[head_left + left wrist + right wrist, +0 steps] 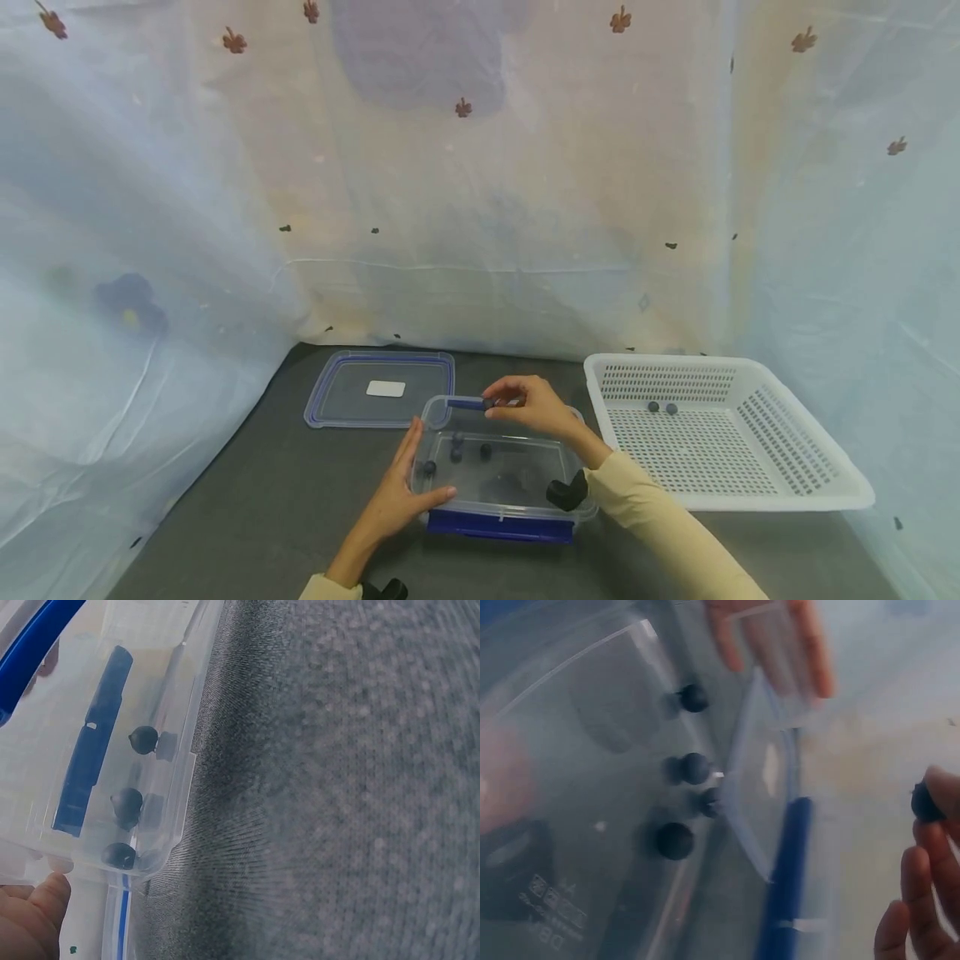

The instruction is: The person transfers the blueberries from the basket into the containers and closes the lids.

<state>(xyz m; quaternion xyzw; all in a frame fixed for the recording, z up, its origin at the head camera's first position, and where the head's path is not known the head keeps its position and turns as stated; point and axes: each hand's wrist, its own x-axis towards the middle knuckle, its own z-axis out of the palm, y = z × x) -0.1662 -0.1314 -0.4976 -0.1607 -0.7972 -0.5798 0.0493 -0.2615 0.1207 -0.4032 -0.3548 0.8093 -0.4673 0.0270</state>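
A clear plastic container (525, 454) with blue side clips stands in front of me, several blueberries (486, 451) on its floor toward the left. My right hand (536, 408) is over the container's far edge and pinches one blueberry (924, 804) between thumb and fingertips. Beside the container's left end is my left hand (405, 487), its fingers straight along the outer wall and its thumb reaching across the near left corner. In the left wrist view a fingertip (54, 896) is right at the container wall.
A white perforated basket (795, 502) stands to the right with two blueberries (671, 409) inside. Behind the container, to the left, a clear lid (345, 400) with a blue seal and white label lies on the dark grey table (247, 500). A patterned curtain (480, 208) hangs behind.
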